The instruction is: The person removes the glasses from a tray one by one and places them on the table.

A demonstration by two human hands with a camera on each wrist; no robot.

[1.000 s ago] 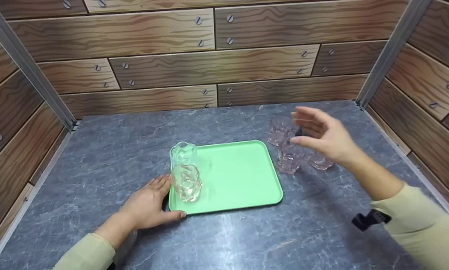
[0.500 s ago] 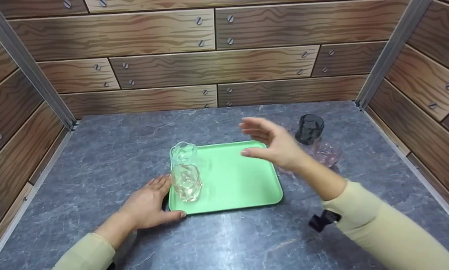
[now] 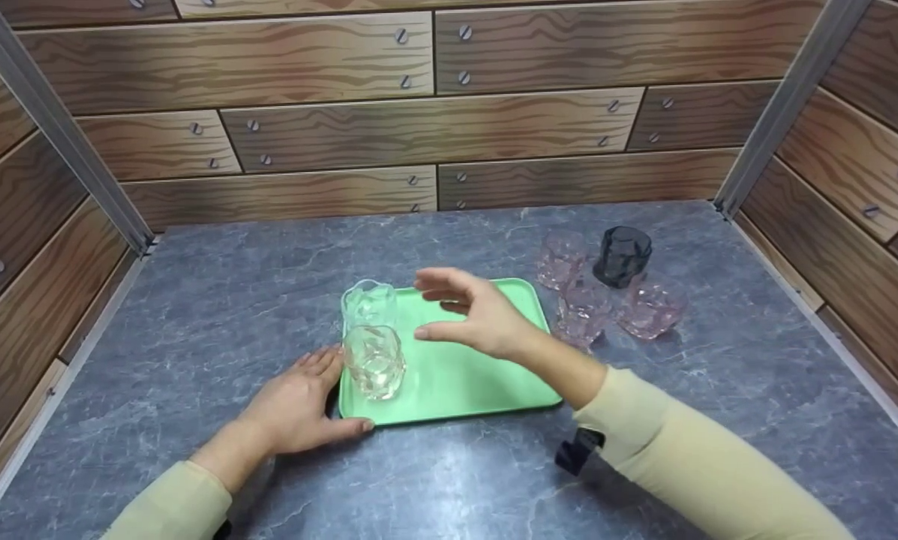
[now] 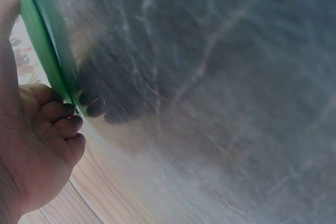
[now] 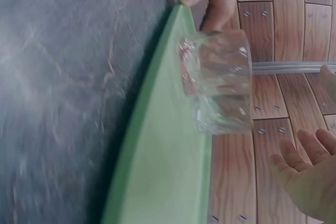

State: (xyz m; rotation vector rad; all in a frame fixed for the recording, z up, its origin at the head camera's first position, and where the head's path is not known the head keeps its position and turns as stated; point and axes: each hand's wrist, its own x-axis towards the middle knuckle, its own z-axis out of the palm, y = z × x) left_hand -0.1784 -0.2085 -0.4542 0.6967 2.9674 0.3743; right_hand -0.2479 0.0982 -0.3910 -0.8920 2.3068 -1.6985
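A green tray [image 3: 471,390] lies on the table with two clear glasses at its left end. The nearer glass [image 3: 375,364] has a faint yellowish tint; the farther glass [image 3: 370,304] is colourless. My left hand [image 3: 291,409] rests against the tray's left edge, thumb at the near corner and fingers along the side; in the left wrist view its fingertips touch the green rim [image 4: 44,45]. Over the tray hovers my right hand [image 3: 479,315], its fingers loosely bent, thumb apart and nothing between them. The right wrist view shows that hand [image 5: 310,166] apart from the glasses.
Right of the tray stand three pink glasses, one at the back [image 3: 561,259], one close to the tray [image 3: 582,315] and one farther right [image 3: 650,309]. A dark grey glass [image 3: 623,256] is behind them. Wood-patterned walls [image 3: 328,142] enclose the grey marbled table [image 3: 253,255].
My right hand has moved left from the pink and dark glasses to above the tray, carrying nothing. The dark glass has come into full view. My left hand stays at the tray.
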